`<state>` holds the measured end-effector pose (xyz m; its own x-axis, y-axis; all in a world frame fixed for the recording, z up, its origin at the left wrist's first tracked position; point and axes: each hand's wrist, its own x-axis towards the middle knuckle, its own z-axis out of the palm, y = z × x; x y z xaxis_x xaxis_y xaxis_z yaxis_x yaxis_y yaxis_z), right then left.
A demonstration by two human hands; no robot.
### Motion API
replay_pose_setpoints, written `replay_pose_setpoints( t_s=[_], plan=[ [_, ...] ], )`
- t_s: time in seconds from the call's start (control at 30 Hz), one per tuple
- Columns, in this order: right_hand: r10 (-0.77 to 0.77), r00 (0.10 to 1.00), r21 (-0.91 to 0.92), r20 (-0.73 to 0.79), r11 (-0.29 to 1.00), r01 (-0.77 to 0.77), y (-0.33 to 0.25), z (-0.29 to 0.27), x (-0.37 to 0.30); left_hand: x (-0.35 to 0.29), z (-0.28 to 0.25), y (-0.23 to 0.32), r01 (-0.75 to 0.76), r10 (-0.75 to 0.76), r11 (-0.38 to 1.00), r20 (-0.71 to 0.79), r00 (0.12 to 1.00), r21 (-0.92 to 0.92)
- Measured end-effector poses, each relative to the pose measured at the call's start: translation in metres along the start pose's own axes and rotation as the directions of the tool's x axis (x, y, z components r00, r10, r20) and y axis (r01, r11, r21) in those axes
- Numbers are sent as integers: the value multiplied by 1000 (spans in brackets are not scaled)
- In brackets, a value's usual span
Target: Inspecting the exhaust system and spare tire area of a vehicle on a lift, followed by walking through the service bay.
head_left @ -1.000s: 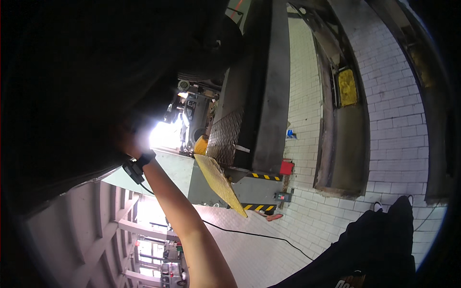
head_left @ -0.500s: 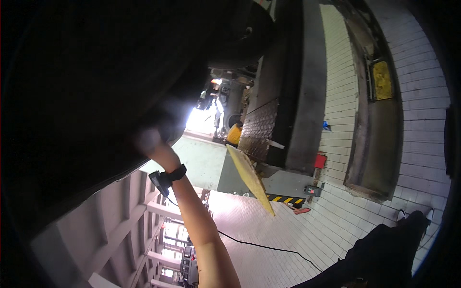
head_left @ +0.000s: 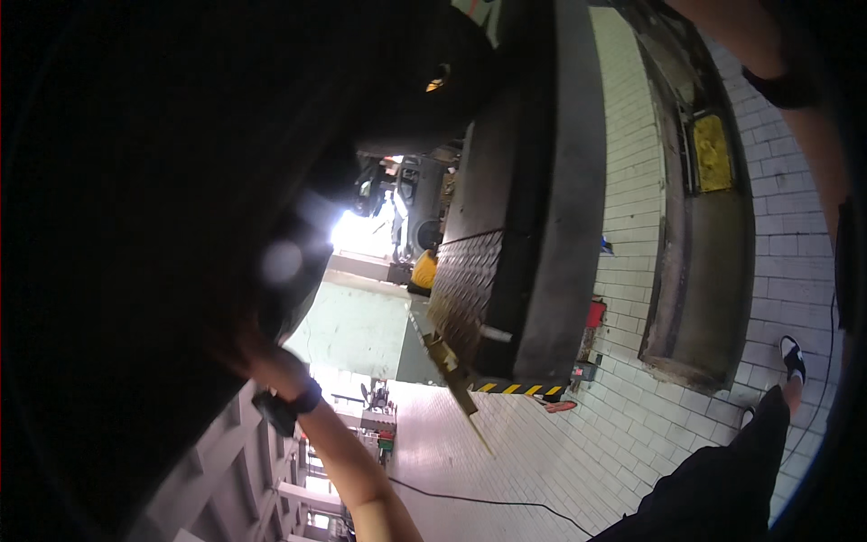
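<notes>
The right hand [head_left: 736, 36] has come up, so both are raised. A dark car [head_left: 181, 199] is by the left hand [head_left: 269, 359]. I can't tell either grip.

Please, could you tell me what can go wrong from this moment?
The left hand is in deep shadow, its fingers hidden, so they might scrape something unseen.
The black box worn on that arm sticks out and could perhaps catch on an edge.
The black cable lies loose across the tiled floor, so a foot might trip on it.
</notes>
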<state>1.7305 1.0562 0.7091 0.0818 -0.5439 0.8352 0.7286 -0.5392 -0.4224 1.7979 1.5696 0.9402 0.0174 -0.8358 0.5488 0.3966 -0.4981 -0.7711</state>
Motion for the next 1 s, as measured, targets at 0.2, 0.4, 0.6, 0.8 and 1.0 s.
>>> replay_pose_setpoints(
  t_s=[0.2,0.4,0.6,0.8,1.0],
  plan=[
    [-24,999,-168,-34,986,18,91,-36,36,14,22,57,416,-518,522,110,848,-745],
    [-136,987,18,-85,990,138,156,18,50,-3,13,1,417,-406,845,105,908,-336],
    [-61,981,-82,-184,996,47,174,-6,42,8,1,39,338,-369,892,-53,928,-299],
    [-43,985,-26,-165,999,40,195,7,55,14,-4,49,355,-397,884,-89,913,-305],
    [-55,987,153,-153,985,79,192,33,93,16,-3,56,372,-419,878,-106,902,-302]
  ],
)
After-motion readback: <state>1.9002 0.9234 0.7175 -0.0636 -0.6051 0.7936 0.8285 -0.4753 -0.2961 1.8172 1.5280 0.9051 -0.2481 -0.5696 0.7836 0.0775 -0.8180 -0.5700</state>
